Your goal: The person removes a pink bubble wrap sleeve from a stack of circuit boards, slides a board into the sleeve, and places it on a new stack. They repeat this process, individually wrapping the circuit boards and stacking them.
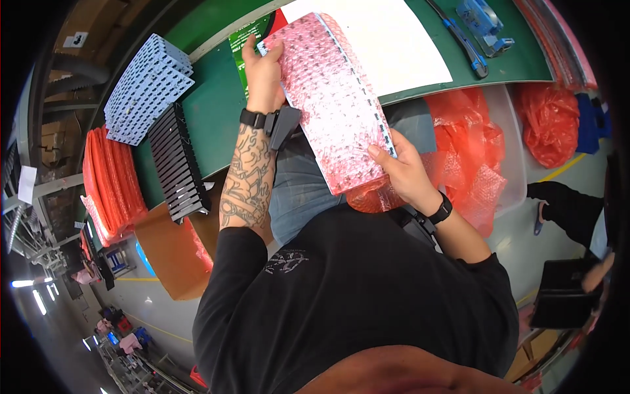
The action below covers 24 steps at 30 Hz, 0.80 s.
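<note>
Both my hands hold a long flat bundle in pink bubble wrap (335, 105) above my lap, at the bench's front edge. Along its right side shows a light-blue edge with dark holes. My left hand (264, 73) grips the upper left edge, thumb against the wrap and some fingers hidden. At the lower right corner my right hand (408, 172) pinches the bundle, its thumb lying on the top face and the other fingers underneath. Loose bubble wrap (377, 198) hangs past the bundle's near end, beside my right wrist.
Light-blue perforated panels (146, 88) and a black slotted rack (176, 164) stand left on the green bench (213, 98), near red bubble-wrap bags (108, 180) and a cardboard box (172, 253). Right are a cutter (459, 39), tape dispenser (484, 26), clear bin (515, 151) and another person (571, 213).
</note>
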Motion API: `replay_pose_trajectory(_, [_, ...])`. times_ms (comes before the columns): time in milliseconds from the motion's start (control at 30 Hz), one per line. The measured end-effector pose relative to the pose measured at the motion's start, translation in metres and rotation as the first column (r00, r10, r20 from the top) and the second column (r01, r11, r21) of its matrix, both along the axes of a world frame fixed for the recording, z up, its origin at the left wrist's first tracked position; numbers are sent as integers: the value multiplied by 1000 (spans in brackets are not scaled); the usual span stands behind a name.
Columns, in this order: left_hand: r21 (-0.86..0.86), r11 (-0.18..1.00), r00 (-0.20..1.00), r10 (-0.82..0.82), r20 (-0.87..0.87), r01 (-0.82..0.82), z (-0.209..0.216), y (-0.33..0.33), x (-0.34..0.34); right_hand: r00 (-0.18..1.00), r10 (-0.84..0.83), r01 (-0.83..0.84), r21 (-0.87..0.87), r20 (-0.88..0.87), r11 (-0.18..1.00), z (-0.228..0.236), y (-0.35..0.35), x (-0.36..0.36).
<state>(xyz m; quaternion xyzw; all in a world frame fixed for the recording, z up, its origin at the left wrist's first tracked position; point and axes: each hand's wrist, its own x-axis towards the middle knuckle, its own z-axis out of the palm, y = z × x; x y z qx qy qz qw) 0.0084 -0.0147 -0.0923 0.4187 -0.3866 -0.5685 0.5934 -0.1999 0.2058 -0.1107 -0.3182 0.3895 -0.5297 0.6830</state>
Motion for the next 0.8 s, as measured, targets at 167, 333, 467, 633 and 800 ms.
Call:
replay_pose_trajectory(167, [16,1000,965,12,261,-17,6,13,-3,993,-25,14,100,116,995,9,-8,-8])
replay_pose_trajectory(333, [-42,997,925,-43,377,63,20,97,14,995,-65,59,84,75,995,9,-18,-18])
replay_pose_trajectory(467, [257,899,807,-434,401,355,12,194,12,995,-42,32,105,91,994,12,-23,-20])
replay_pose_trajectory(633, [40,899,819,-415,396,436,-29,205,-19,996,-15,5,123,83,992,3,-20,-12])
replay_pose_trajectory(800, [104,927,930,-365,38,360,-38,205,-34,1000,-10,9,134,7,991,5,-17,-10])
